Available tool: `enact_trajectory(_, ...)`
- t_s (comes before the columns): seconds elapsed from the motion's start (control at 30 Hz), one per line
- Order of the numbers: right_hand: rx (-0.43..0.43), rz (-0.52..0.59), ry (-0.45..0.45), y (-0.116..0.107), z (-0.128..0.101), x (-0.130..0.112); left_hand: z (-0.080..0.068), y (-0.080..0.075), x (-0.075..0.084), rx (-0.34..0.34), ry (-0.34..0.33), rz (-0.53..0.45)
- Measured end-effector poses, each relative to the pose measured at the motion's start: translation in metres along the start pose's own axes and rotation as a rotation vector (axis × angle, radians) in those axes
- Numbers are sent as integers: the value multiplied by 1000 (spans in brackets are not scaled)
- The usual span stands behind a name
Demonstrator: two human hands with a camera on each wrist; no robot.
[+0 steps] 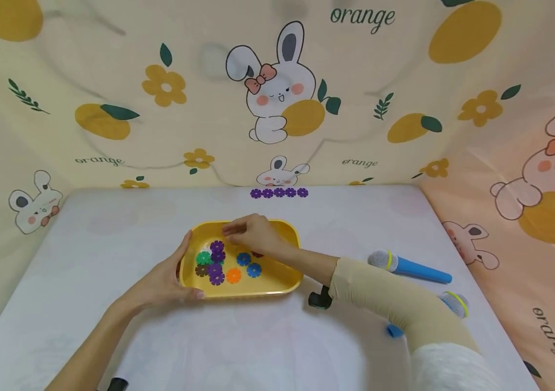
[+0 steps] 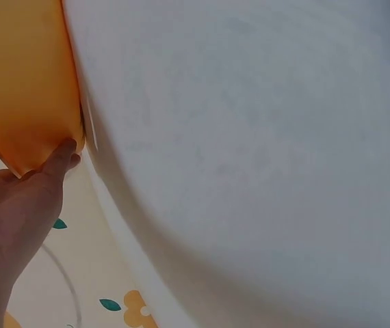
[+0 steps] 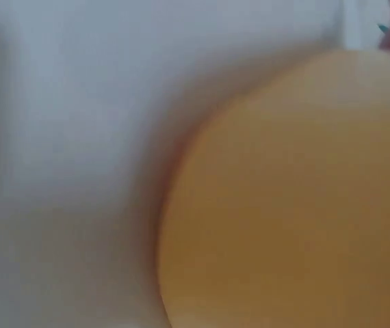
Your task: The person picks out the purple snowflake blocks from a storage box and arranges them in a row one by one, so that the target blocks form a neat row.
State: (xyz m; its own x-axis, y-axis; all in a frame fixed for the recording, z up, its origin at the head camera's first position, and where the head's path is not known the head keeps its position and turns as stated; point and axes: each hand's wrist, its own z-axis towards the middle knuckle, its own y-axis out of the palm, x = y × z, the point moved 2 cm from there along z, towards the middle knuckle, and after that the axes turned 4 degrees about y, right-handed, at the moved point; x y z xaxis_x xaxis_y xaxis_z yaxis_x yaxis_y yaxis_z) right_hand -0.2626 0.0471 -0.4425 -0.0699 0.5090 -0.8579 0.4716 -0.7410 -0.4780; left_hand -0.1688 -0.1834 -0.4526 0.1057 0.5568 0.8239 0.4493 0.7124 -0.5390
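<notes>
Two microphones (image 1: 419,269); one yellow tray (image 1: 277,279); five purple discs (image 1: 279,193) in row. In tray, at least: four purple pieces (image 1: 215,270), two blue (image 1: 254,270), one each orange (image 1: 233,275), brown (image 1: 201,270), green (image 1: 203,258).

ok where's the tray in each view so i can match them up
Head: the tray sits just left of centre, below mid-height, with the left hand gripping its left end.
Left wrist: the tray is at the upper left, cut off by the frame.
Right wrist: the tray, blurred, fills much of the right side, cut off too.
Shared landmark: the white table beside it.
</notes>
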Motion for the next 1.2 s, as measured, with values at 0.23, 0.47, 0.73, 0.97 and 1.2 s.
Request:
enact_trajectory(0.23, 120, -92, 16, 29, 3, 4, 1, -1, 2, -12, 3, -16)
enact_trajectory(0.47, 230, -86, -24, 49, 2, 0, -1, -4, 2, 0, 11, 2)
enact_trajectory(0.73, 269, -220, -60, 60, 3, 3, -3, -4, -3, 1, 45, 11)
enact_trajectory(0.97, 234, -256, -92, 62, -1, 5, -3, -2, -4, -3, 53, -17)
enact_trajectory(1.2, 184, -251, -130, 57, -5, 3, -2, -1, -1, -5, 68, -21)
